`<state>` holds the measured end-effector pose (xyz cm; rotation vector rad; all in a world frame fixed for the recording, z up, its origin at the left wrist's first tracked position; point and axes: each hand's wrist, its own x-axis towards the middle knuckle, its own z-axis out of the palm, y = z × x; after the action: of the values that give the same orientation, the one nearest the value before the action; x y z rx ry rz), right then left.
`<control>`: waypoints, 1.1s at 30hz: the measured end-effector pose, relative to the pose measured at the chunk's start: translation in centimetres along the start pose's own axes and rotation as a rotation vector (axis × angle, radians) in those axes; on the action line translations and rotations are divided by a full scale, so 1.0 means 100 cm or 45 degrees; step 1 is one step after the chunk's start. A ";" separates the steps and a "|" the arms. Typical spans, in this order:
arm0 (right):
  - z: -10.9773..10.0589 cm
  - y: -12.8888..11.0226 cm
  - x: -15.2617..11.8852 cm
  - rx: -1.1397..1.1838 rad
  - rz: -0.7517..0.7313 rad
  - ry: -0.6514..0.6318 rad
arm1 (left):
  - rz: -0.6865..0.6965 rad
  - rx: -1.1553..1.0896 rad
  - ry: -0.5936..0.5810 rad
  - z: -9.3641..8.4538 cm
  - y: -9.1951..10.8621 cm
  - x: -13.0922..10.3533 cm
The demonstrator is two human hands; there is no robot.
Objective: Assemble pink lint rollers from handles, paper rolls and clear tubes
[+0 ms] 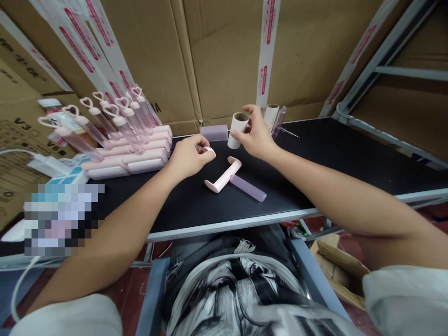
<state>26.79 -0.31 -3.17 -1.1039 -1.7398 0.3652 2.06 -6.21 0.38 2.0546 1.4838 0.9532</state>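
My left hand (191,155) is closed on a small pale pink piece (210,151), mostly hidden by the fingers. With thumb and fingers, my right hand (257,134) grips a white cardboard tube (238,131) that stands upright on the black table. Between and in front of my hands lies a pale pink holder (224,177) with rounded ends, set at a slant. A translucent purple rectangular tube (248,188) lies against its right side. Behind them, a purple block (214,133) rests near the cardboard wall.
Several clear tubes with heart-shaped tops (105,128) stand in pink bases (128,161) at the left. Behind my right hand are another white tube (271,114), a purple tube (279,122) and a screwdriver (290,133). A power strip (65,168) sits far left; a metal rack (378,70) rises right.
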 end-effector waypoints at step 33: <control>-0.004 -0.013 0.030 0.172 0.056 -0.051 | 0.189 0.414 -0.112 -0.007 -0.002 0.002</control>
<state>26.23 1.32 -0.43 -1.0448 -1.7015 0.5276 1.44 -6.00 0.82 2.4316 1.5393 0.6991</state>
